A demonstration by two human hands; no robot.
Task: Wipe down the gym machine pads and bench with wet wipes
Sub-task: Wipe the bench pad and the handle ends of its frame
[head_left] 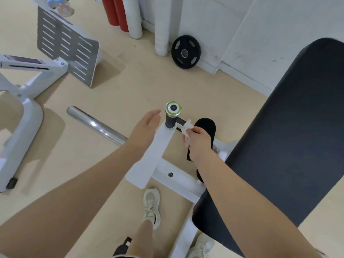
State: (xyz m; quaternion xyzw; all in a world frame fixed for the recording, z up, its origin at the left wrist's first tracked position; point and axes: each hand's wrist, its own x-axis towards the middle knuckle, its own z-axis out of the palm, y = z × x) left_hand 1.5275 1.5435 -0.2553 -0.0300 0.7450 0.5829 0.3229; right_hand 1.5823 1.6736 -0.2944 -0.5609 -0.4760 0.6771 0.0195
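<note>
**Q:** Head view, looking down — what fills it?

**R:** Largest is the dark bench pad (290, 138), running from lower centre up to the right edge, its long axis slanting away to the upper right. It lies to the right of both hands, so the right arm is nearer. A white machine frame (178, 175) joins it at lower centre. Further left stand a chrome bar (96, 125) and a slotted footplate (67, 47), with a black weight plate (185, 51) leaning on the far wall.

**Q:** And the hands?

**R:** Both reach forward over the frame. The right hand (200, 140) pinches a crumpled white wet wipe (186, 130) at a small black pad (206, 125) just beside a short black handle (172, 116) with a green-ringed cap. The left hand (147, 127) is spread, fingers straight, holding nothing, close to the handle's left; contact cannot be told.

**Q:** What does the next move turn on?

**R:** Likely carrying the wipe rightward onto the big pad, then stroking along its slant.
</note>
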